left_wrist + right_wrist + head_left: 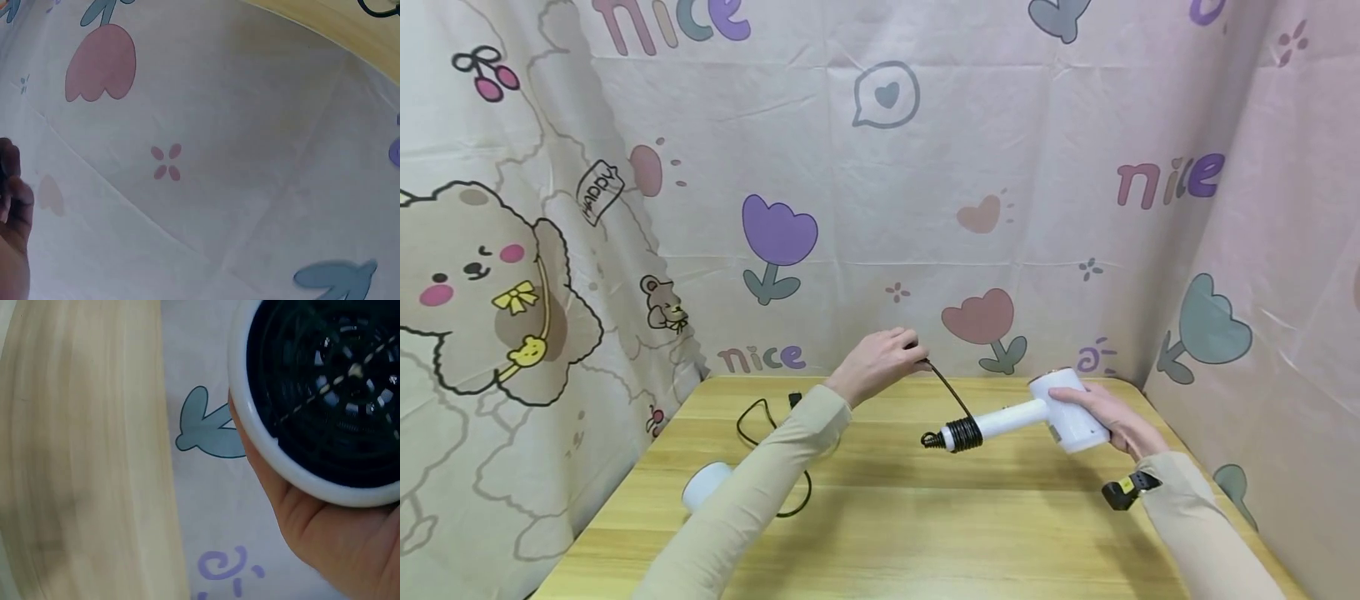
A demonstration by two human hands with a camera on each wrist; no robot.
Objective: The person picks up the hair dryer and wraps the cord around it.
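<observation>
My right hand (1112, 412) grips the barrel of a white hair dryer (1078, 421) above the table. Its handle points left, with a black cord (966, 434) wound in several tight turns near the handle's end. From the coil a taut stretch of cord rises to my left hand (883, 357), whose curled fingers pinch it. In the right wrist view, the dryer's round dark end (325, 412) with its white rim faces the camera, and my palm lies against its side. Only part of my left hand (14, 200) shows at the edge of the left wrist view.
A white cylindrical object (705, 483) lies at the table's left, partly hidden by my left sleeve. Loose black cord (805, 496) with a plug (795, 399) lies near it. The wooden table (925, 533) meets printed curtains (880, 183) behind and at both sides.
</observation>
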